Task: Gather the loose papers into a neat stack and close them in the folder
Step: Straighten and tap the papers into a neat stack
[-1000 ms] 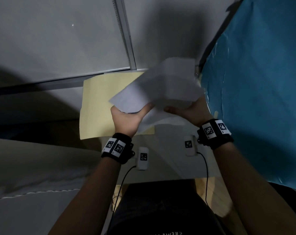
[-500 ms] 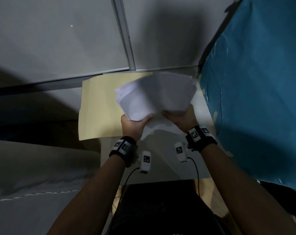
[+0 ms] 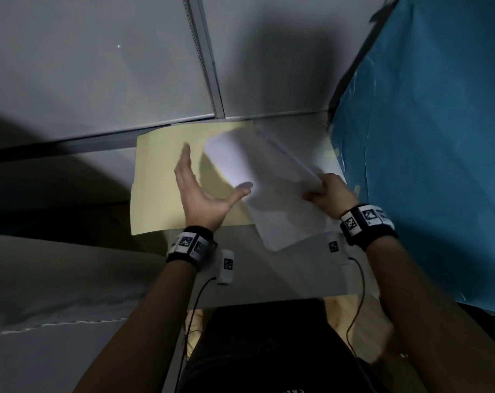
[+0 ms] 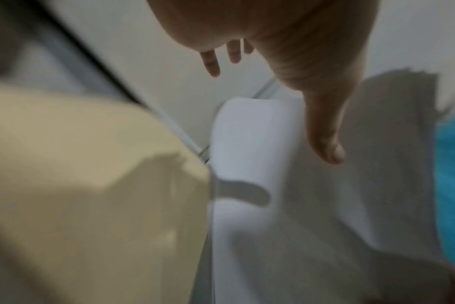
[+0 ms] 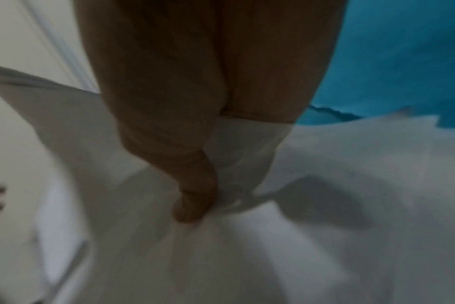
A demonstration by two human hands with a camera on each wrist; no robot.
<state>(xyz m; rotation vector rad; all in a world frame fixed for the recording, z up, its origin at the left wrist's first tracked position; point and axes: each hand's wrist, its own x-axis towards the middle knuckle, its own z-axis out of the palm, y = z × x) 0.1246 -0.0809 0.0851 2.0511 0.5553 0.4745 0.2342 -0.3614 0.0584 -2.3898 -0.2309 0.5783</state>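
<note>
At the centre of the pale grey worktop [image 3: 297, 279] lies the cream-yellow card folder [image 3: 161, 177], opened flat, with its left leaf bare and reaching toward nine o'clock. The sheaf of loose white paper sheets [image 3: 269, 171] sits over the folder's right half, from about twelve o'clock round to four. It is not yet square: the sheets fan out, one corner juts off the near edge toward five o'clock, and the far side looks lifted, though blur hides how much.

The right hand [image 3: 325, 191] pinches the sheaf at its right edge, at about three o'clock; the right wrist view shows thumb and fingers [image 5: 195, 197] closed on several crumpled sheets. That grip seems meant to anchor the bundle so it cannot slide.

The left hand [image 3: 200, 194] holds nothing. It hangs above the folder's left leaf with fingers straight and the thumb stretched toward the sheaf, apart from the paper as far as the left wrist view shows. Held flat like this, it looks ready to pat the left edge into line.

A blue sheet [image 3: 425, 165] hangs at three o'clock, close beside the papers.
</note>
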